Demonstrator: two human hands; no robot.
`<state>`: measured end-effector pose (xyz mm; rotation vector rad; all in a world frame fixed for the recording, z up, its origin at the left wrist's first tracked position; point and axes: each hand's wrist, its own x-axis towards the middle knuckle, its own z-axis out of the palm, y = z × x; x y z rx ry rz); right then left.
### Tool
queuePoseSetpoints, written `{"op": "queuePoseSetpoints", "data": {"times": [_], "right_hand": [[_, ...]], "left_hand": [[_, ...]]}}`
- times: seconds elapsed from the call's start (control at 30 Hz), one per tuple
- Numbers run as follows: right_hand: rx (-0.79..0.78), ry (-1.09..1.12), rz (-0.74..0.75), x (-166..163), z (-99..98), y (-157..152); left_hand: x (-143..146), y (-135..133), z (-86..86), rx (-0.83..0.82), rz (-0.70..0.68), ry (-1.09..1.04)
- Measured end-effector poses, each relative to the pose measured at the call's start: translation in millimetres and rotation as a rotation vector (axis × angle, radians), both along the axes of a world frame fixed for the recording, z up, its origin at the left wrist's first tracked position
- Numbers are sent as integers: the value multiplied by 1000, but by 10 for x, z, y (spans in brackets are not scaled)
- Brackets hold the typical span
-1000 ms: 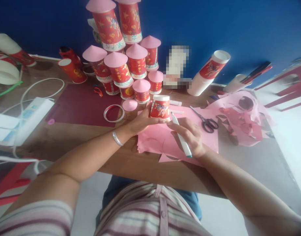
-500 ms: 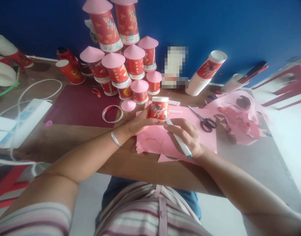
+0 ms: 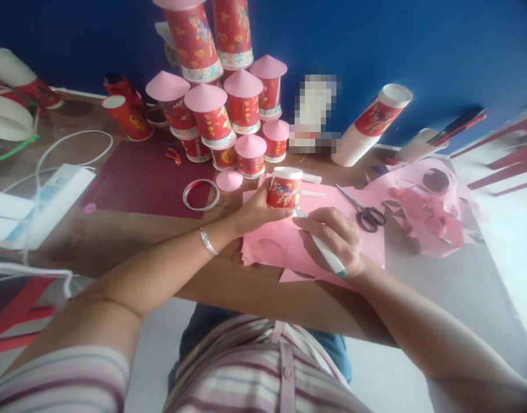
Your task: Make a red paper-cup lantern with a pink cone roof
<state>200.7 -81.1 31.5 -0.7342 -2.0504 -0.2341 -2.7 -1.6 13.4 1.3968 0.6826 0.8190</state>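
A red paper cup (image 3: pixel 284 190) with a printed picture and a white end facing up is held in my left hand (image 3: pixel 260 211), whose fingers wrap round its side and lower part. My right hand (image 3: pixel 338 235) grips a white marker pen (image 3: pixel 321 248) with a green end. The marker's tip is at the lower right edge of the cup; whether it touches cannot be made out. Beneath both hands lie pink paper sheets (image 3: pixel 263 248) with curved outlines. Black-handled scissors (image 3: pixel 369 218) rest on the sheets, right of my right hand.
Several red cups with pink cone tops (image 3: pixel 206 109) stand stacked at the back. A white ring (image 3: pixel 202 195) and a pink cone (image 3: pixel 229 180) lie left of the cup. Pink paper scraps (image 3: pixel 435 212) spread rightward. White stacked cups (image 3: pixel 353 140) lean behind; a power strip (image 3: pixel 59 198) sits left.
The whole view has shifted slightly, so things appear a little further right and higher. Both hands keep their hold on the cup and the marker pen; the cup looks a little turned.
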Motion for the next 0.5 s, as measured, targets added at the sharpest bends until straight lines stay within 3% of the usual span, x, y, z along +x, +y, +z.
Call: {"op": "queuePoseSetpoints", "data": {"times": [0.5], "right_hand": [[-20,4,25,2,-27,24]], "left_hand": [[36,-31,-35,-57,-2,25]]}}
